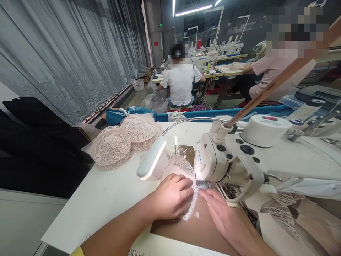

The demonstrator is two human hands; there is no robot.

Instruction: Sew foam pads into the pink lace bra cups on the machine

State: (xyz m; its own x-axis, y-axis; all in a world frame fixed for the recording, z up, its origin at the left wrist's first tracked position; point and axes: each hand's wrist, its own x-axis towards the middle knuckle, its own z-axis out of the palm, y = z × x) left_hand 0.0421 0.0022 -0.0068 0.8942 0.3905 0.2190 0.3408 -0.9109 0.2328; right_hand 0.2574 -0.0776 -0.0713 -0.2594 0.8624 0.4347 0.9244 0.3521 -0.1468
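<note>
Lace cup [183,165] sits left of machine head [209,161], my left hand [174,196] curled on it, right hand [221,210] fingers extended beside head, can't tell if either pinches; straying fingertips could get stitched, uneven push could pucker lace

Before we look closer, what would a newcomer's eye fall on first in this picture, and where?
Probably the bulky white sewing machine on the right of the worktable, with the left hand on a pale lace piece and the right hand close by its needle area. Next, the glowing lamp on its bent metal neck, left of the machine. Then the stacked lace cups towards the table's far left.
</note>
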